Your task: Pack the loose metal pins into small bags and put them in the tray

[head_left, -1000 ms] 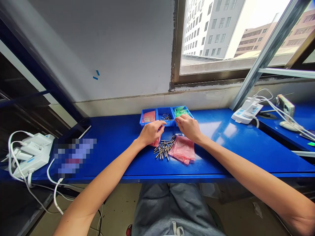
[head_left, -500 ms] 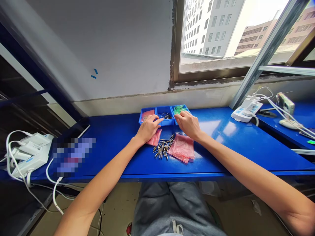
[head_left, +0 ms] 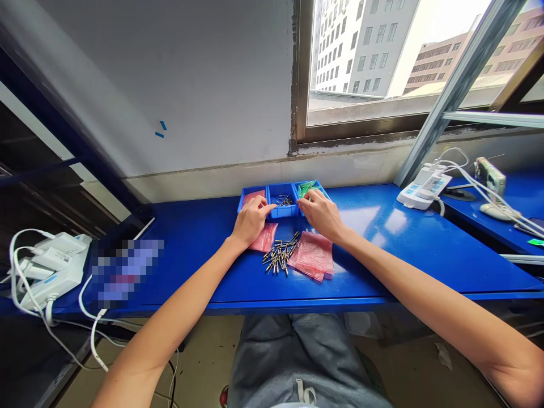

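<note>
My left hand point(head_left: 250, 219) is bent over the front of the left compartment of a blue three-part bin point(head_left: 284, 213), its fingers curled and thumb pointing right. At the bin's right compartment, my right hand point(head_left: 322, 215) has thumb and fingertips pinched together. Whatever either hand holds is too small or hidden to make out. Dark metal pins point(head_left: 284, 200), rivet-like, lie in the middle compartment. Pink bags point(head_left: 255, 195) fill the left one, and green packets point(head_left: 306, 188) the right one. A loose pile of similar pins point(head_left: 278, 256) lies on the table between pink bags point(head_left: 313, 255) and another pink bag point(head_left: 264, 238).
The blue table point(head_left: 187, 255) runs along a wall below a window. White power strips with cables stand at the left point(head_left: 63, 266) and the right point(head_left: 425, 187). A metal post point(head_left: 442, 96) rises at the right, near a phone-like object point(head_left: 491, 175).
The view has shifted slightly. My left thumb has drawn a little left, away from the middle compartment. My right hand stays pinched at the right compartment. Pile and bags have not moved.
</note>
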`<state>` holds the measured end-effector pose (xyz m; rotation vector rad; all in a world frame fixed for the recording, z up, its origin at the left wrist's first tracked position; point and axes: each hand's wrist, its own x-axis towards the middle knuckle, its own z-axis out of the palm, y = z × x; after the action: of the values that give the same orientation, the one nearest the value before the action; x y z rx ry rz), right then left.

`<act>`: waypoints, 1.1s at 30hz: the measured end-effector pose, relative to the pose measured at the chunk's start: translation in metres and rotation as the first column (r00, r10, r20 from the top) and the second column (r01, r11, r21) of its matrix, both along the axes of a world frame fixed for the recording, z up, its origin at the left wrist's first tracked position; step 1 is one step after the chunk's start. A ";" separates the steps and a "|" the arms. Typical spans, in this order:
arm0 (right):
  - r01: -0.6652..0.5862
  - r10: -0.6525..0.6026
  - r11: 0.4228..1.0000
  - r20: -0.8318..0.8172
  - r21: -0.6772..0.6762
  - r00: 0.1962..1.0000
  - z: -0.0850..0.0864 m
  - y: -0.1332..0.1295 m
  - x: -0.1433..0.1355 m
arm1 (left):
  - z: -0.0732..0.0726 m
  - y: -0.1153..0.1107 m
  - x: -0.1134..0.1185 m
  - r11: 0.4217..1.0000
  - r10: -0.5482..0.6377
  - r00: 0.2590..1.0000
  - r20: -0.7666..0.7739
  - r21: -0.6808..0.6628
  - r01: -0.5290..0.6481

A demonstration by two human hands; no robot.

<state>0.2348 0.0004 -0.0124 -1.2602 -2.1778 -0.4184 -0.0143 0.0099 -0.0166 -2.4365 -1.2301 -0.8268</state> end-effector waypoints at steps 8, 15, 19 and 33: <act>-0.065 0.068 0.995 0.048 -0.071 0.997 0.001 0.004 0.003 | 0.000 -0.002 0.005 0.997 0.066 0.997 0.049 -0.035 -0.065; -0.083 0.087 0.992 0.036 -0.091 0.996 0.002 0.008 0.006 | -0.005 0.006 0.006 0.990 -0.025 0.957 0.290 -0.129 0.065; -0.113 0.116 0.989 0.026 -0.095 0.993 0.001 0.009 0.008 | -0.005 0.007 0.003 0.985 -0.080 0.948 0.309 -0.121 0.123; -0.206 0.216 0.965 0.050 -0.160 0.975 0.011 -0.022 -0.006 | 0.019 -0.016 0.005 0.968 -0.193 0.970 0.144 -0.136 0.213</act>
<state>0.2286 -0.0214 -0.0011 -1.0893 -2.4109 -0.2121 -0.0090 -0.0064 0.0025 -2.7042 -1.1364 -0.9966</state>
